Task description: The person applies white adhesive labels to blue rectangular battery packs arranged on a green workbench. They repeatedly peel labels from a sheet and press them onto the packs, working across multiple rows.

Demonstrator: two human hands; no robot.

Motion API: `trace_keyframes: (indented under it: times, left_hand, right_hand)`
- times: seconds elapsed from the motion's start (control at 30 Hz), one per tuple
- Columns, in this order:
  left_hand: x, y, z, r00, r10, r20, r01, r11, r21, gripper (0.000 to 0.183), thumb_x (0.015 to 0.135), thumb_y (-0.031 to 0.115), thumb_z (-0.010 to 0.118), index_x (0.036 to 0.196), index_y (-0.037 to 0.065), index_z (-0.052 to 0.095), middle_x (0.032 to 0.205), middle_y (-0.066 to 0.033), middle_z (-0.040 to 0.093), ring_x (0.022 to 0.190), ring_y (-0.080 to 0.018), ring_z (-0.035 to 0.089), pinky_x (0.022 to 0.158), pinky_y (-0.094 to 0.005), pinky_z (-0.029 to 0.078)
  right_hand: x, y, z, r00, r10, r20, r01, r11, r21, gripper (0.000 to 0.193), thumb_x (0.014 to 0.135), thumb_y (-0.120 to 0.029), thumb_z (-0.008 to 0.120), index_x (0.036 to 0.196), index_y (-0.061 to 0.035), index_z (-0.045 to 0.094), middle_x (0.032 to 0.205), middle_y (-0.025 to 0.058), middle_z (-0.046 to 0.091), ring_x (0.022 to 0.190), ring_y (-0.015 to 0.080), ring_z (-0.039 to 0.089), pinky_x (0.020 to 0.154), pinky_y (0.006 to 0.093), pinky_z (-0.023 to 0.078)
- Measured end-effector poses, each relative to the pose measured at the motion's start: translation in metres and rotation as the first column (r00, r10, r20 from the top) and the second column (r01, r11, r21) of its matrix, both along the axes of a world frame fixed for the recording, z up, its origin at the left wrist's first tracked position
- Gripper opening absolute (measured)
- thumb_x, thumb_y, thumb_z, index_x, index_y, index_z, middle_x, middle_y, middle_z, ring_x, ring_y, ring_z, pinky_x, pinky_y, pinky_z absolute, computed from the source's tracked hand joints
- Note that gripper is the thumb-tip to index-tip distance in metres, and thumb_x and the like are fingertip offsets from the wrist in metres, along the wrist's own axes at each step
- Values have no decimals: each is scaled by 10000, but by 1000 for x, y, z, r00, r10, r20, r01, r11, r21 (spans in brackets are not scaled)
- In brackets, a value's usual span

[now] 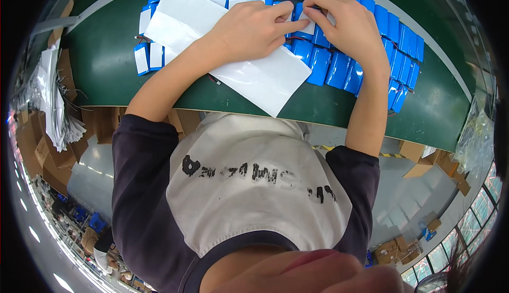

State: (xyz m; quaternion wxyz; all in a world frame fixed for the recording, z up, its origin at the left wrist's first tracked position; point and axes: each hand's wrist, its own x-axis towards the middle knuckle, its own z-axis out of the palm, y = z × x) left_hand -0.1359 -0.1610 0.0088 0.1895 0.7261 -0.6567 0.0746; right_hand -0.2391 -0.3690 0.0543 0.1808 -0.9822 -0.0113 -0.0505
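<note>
Head view: right of the white sheet (265, 78), a white label (307, 27) is lying on blue packs (320, 66); the right hand (344, 23) is bending there, fingertips nearly together, the left hand (253, 32) is pointing; whether either is gripping, I cannot tell.

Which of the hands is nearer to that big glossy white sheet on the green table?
Left. The left hand is over the white sheet, covering part of it; the right hand is beyond the sheet's right side, above the blue packs.
</note>
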Motion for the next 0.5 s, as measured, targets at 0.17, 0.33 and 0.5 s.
trace_keyframes:
  times: [0.17, 0.33, 0.5]
  left_hand:
    - [-1, -5, -2, 999, 13, -43, -14, 1000, -27, 422, 861, 83, 696, 1261, 216, 706, 1191, -8, 640, 805, -195, 673, 699, -317, 562]
    - [-1, -7, -7, 999, -12, -35, 9, 997, -74, 330, 883, 69, 669, 1196, 173, 698, 1412, 6, 623, 845, -204, 704, 718, -307, 578]
    - [2, -7, -9, 999, -24, -43, 21, 997, -75, 311, 904, 82, 661, 1200, 170, 695, 1355, 11, 649, 829, -205, 705, 721, -306, 579]
  right_hand:
    - [-3, -16, 32, 902, -333, 275, 219, 902, 373, 505, 919, 49, 625, 1402, -67, 533, 885, 58, 618, 732, 120, 550, 697, 286, 469]
    - [-1, -29, 21, 917, -339, 212, 229, 880, 415, 449, 923, 70, 599, 1340, -89, 548, 890, 80, 625, 770, 169, 606, 713, 303, 492]
    - [9, -30, 12, 934, -209, 290, 122, 949, 292, 392, 917, 65, 605, 1287, -60, 563, 911, 133, 668, 863, 291, 686, 786, 361, 533]
